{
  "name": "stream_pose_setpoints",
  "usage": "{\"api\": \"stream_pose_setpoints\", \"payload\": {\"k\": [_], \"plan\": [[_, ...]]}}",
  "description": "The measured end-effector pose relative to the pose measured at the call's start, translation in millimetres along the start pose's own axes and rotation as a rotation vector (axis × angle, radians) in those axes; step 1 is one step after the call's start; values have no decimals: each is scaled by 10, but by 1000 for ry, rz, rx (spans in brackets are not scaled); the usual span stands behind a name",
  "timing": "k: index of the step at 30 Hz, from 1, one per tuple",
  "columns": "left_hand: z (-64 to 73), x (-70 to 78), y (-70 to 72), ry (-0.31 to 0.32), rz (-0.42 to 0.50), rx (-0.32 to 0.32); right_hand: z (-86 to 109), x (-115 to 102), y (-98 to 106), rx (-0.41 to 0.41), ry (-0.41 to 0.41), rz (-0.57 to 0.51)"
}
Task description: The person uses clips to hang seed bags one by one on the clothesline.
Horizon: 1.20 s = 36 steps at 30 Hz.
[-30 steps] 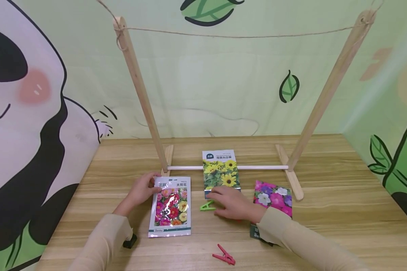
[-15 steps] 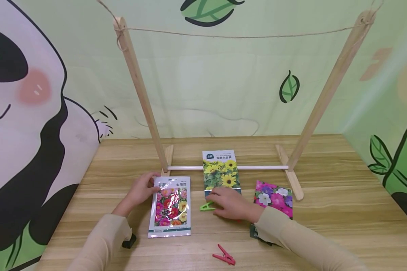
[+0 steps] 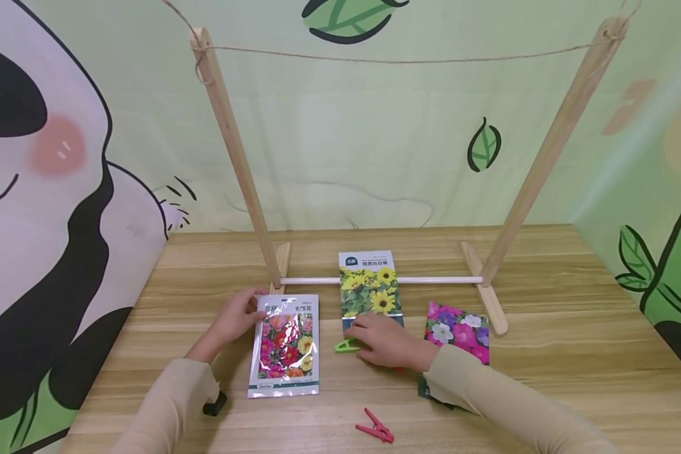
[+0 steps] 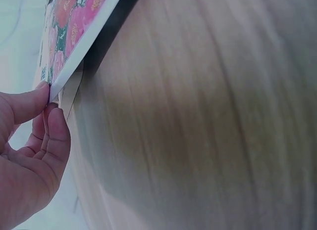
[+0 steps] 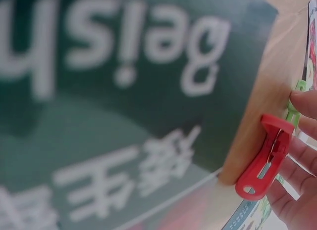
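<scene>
Near the left post, my left hand (image 3: 232, 325) pinches the upper left corner of a seed packet (image 3: 286, 353) with pink, red and yellow flowers. Thumb and fingertips meet at its edge in the left wrist view. My right hand (image 3: 388, 342) has thumb and forefinger around a green clothespin (image 3: 345, 345), whose end sticks out to the left. A sunflower seed packet (image 3: 370, 287) lies just beyond that hand, its lower edge partly covered. In the right wrist view a red clothespin (image 5: 267, 158) sits close beside the right fingers, mostly hidden from the head view.
A wooden frame with two posts (image 3: 235, 151) carries a stretched twine (image 3: 397, 62), and a white rod (image 3: 312, 281) joins its feet. A purple and pink flower packet (image 3: 459, 331) lies under the right forearm. Another red clothespin (image 3: 376, 427) lies near the front.
</scene>
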<state>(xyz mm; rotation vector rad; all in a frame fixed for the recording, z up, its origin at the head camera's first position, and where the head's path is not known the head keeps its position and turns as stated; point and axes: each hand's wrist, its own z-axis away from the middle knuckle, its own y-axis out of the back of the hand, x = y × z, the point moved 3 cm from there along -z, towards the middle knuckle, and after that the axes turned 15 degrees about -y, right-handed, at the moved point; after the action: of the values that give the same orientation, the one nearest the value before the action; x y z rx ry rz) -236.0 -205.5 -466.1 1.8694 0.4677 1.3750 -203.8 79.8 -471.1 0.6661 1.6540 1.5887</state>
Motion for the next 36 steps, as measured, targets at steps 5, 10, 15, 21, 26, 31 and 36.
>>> {"api": "stream_pose_setpoints", "payload": {"k": [5,10,15,21,26,31,36], "plan": [[0,4,6,-24,4,9,7,-11,-2,12,13,10],[1,0,21,-47,-1,17,13,-22,13,19,16,8],[6,3,35,-52,-7,14,14,-38,30,7,4,0],[25,15,43,-64,-7,27,16,-43,29,10,3,-13],[34,22,49,-78,-19,43,19,-33,30,39,13,-30],[37,18,52,-72,-7,50,20,-27,59,96,40,-34],[47,24,54,-57,12,50,24,-26,107,146,64,-30]]}}
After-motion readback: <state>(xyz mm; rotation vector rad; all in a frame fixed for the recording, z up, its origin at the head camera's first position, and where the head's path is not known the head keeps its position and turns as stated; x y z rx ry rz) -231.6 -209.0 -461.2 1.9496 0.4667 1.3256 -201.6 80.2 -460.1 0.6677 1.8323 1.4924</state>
